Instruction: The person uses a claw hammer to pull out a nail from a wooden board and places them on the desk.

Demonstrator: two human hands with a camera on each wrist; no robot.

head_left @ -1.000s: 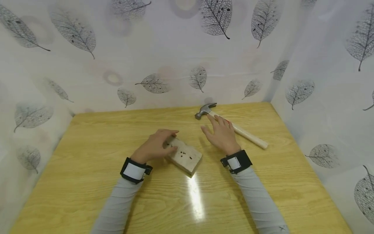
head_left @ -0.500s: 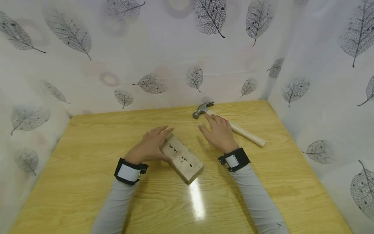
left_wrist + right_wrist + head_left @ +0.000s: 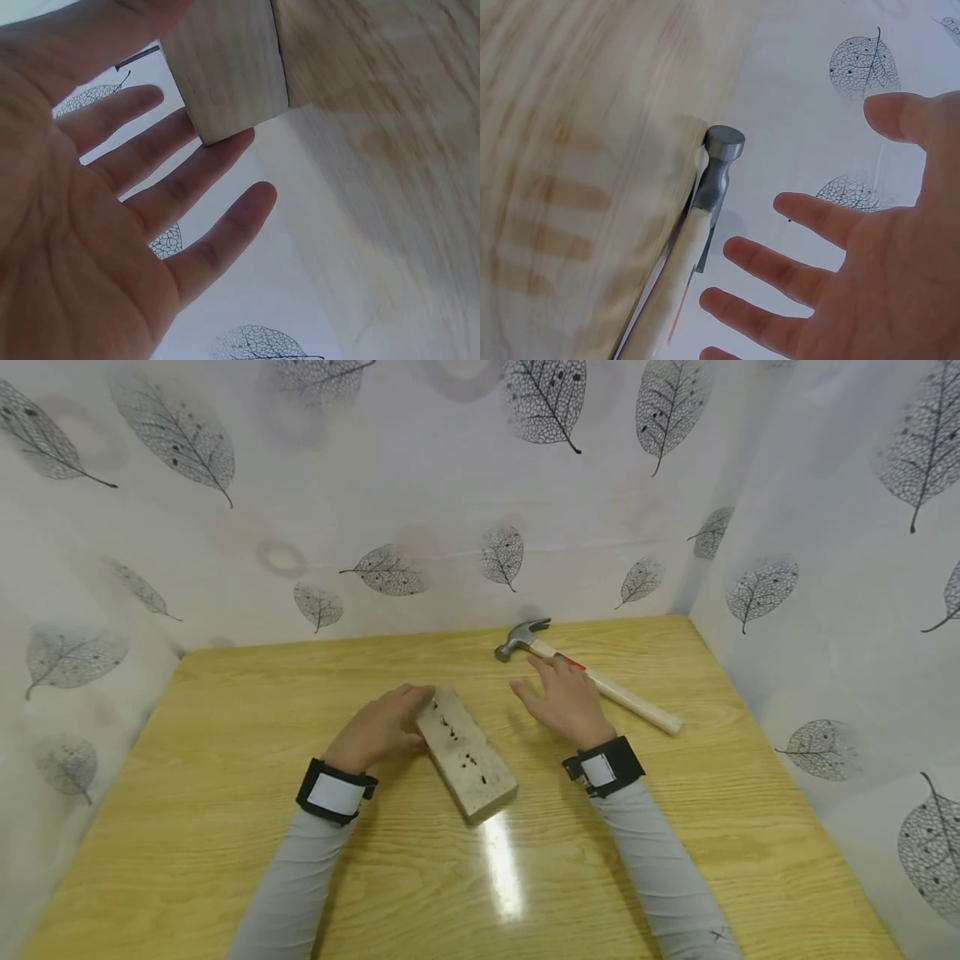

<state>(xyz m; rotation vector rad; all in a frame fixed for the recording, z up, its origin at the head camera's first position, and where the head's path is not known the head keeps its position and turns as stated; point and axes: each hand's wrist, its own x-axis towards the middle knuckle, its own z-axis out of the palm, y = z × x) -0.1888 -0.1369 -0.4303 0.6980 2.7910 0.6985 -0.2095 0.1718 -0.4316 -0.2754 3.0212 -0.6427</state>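
One worktop (image 3: 187, 877) bears a hammer (image 3: 622, 695) and, centrally, a block (image 3: 467, 756). The left hand (image 3: 378, 731), fingers loosely spread at the block's far end, might let it skid if pushed; the right hand (image 3: 567, 703) spreads near the hammer. Both long axes slant far-left to near-right, hammer head far.

Left hand (image 3: 97, 225) observed palm to camera, fingers extended and spread. Thumb overlaps edge of wooden block (image 3: 229, 75); two fingers partly behind it. Wood-grained surface (image 3: 390, 135) at right; leaf-printed sheet (image 3: 240, 292) beyond.
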